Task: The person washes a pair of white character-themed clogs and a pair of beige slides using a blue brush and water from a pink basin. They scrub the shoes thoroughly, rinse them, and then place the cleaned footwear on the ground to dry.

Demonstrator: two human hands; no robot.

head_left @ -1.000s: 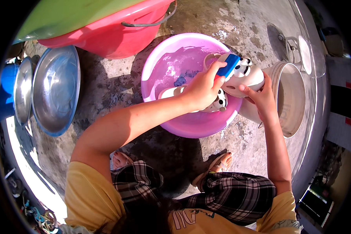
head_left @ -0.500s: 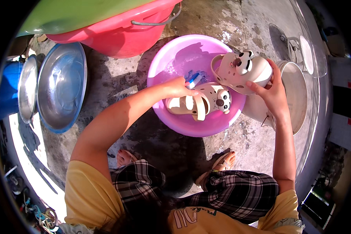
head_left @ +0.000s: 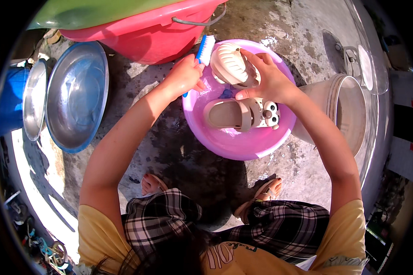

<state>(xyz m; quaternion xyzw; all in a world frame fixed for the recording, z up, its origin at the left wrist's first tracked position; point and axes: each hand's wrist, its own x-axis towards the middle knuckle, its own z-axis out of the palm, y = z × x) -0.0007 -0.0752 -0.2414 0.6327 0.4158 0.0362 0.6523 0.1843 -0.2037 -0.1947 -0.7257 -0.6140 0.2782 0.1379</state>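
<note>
Clog (head_left: pixel 229 62), pinched ridged-side-up by the right hand (head_left: pixel 269 79), is best steadied for the brush (head_left: pixel 206 49) clasped in the left hand (head_left: pixel 184 76) just beside it.

Sunlight strikes damp-stained grey concrete (head_left: pixel 303 181) here, where a red plastic tub with a thin curved handle (head_left: pixel 147 41) stands just beside a smooth green plastic vessel (head_left: pixel 92 14). At left, a large shiny silver metal basin (head_left: pixel 78 98) neighbours a smaller silver one (head_left: pixel 35 98); opposite, an off-white plastic bucket (head_left: pixel 320 98).
</note>
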